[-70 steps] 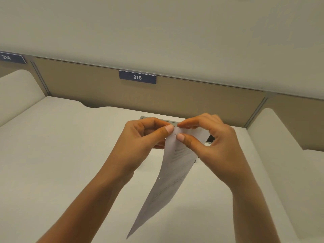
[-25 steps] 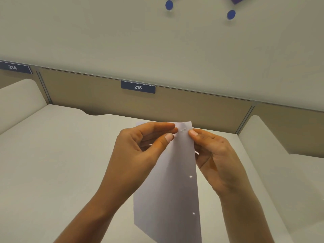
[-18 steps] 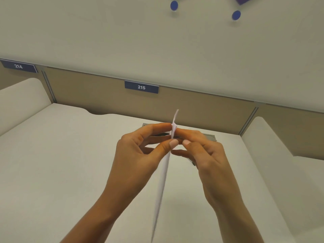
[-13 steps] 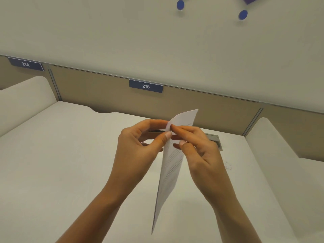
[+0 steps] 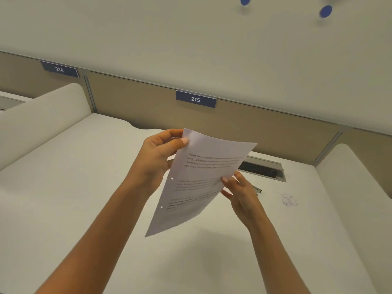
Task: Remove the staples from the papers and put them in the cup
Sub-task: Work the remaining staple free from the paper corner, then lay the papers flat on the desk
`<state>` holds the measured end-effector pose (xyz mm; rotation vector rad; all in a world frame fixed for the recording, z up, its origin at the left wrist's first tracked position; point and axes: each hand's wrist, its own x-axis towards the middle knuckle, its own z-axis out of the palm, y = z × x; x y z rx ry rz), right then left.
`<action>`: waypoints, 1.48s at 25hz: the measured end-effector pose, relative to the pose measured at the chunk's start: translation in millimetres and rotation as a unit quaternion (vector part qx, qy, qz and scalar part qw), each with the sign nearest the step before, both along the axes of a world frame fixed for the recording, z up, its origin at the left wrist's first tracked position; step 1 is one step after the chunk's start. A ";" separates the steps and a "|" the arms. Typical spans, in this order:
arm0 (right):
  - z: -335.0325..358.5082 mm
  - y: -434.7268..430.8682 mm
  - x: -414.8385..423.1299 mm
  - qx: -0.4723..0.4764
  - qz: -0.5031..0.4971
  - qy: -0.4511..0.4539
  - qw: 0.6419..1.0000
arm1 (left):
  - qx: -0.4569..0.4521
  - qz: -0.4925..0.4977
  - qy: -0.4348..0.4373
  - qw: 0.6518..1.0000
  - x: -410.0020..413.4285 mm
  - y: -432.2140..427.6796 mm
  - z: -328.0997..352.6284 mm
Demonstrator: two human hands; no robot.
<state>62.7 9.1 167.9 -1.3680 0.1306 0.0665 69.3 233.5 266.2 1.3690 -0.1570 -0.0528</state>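
Note:
I hold the white printed papers (image 5: 199, 183) in the air above the desk, their text side facing me and two punched holes along the left edge. My left hand (image 5: 158, 158) pinches the top left corner between thumb and fingers. My right hand (image 5: 238, 193) holds the right edge lower down, thumb on the front and fingers behind the sheet. No staple shows on the papers. No cup is in view. A small scatter of tiny dark bits (image 5: 289, 200) lies on the desk to the right.
The white desk (image 5: 74, 187) is bounded by rounded side dividers (image 5: 40, 115) and a tan back panel with a sign 215 (image 5: 195, 99). A cable slot with a raised lid (image 5: 263, 167) sits at the back right. A small metal object (image 5: 257, 190) lies behind my right hand.
The papers have turned from edge-on to flat, text side facing me. My right hand left the top corner and slid down to the right edge. The camera has panned right.

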 end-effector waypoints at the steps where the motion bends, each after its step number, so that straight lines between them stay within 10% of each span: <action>1: -8.3 5.6 0.1 -0.018 0.003 0.004 1.000 | -0.021 0.009 0.019 1.000 5.6 7.2 -4.2; 18: -126.9 108.5 20.8 -0.015 -0.080 0.253 0.964 | 0.207 0.148 0.308 0.917 48.1 125.9 -227.3; 37: -180.4 140.7 6.4 -0.312 -0.110 0.279 0.902 | 0.516 0.093 0.229 0.820 51.6 142.6 -257.0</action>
